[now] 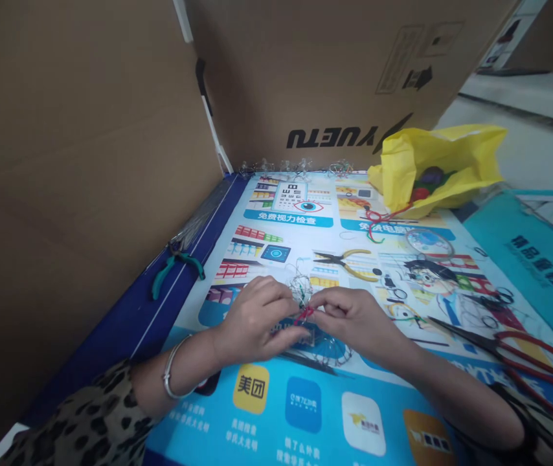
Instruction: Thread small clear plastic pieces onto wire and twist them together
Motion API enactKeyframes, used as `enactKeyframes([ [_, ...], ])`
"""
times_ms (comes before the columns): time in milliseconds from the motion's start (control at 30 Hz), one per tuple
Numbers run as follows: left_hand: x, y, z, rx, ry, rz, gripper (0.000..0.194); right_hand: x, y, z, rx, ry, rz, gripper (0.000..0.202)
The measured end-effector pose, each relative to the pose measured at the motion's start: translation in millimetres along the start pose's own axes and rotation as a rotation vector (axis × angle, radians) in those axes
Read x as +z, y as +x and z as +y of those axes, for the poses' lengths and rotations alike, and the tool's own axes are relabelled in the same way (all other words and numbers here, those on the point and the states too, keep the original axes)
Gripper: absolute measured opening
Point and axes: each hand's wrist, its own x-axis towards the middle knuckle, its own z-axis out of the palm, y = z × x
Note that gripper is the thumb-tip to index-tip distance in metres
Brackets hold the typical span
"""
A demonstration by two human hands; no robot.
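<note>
Near the middle of the printed sheet, my left hand [261, 317] and my right hand [349, 320] meet at a small figure of thin bent wire [300, 288]. A pinkish-red cord [304, 315] runs between my fingertips, wound at the lower part of the wire. My left fingers are closed around the wire figure's side, partly hiding it. Thumb and forefinger of my right hand pinch the red cord. More loose bent wire [335, 351] lies just below my hands. Yellow-handled pliers [347, 261] rest beyond them.
Red-handled scissors [524, 353] lie at the right. A yellow bag [444, 168] with coloured cord balls stands at the back right. Teal-handled pliers [177, 268] and straight wires [203, 210] lie at the left. Wire pieces [300, 168] line the back, against cardboard walls [296, 77].
</note>
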Motion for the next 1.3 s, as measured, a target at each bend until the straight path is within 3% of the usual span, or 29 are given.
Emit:
enactKeyframes([
  [100,2.1,-1.2,3.0,-0.048,-0.092,0.009,0.009,0.6,-0.2,-0.4,0.011,0.024,-0.019,0.012],
  [267,2.7,-1.0,2.0,-0.224,-0.3,0.041,0.013,0.7,0.1,1.5,-0.018,0.003,0.007,0.013],
  [467,4.8,-0.1,-3.5,-0.369,-0.316,0.089,0.011,-0.7,1.0,6.2,0.03,0.108,-0.022,0.011],
  [600,9.6,-1.9,-9.3,-0.356,-0.332,0.028,0.02,-1.3,2.5,8.1,0.033,0.201,-0.049,0.011],
  [900,9.7,-2.7,-14.5,-0.392,-0.414,-0.029,0.012,1.7,4.0,7.0,0.123,0.306,-0.108,0.013],
  [1100,5.9,-1.4,-14.2,-0.374,-0.427,-0.07,0.007,5.0,1.3,7.2,0.141,0.214,-0.081,0.012],
  [1300,4.0,0.9,-11.4,-0.334,-0.458,-0.098,0.018,5.8,-2.1,4.2,-0.013,-0.009,0.044,0.008],
])
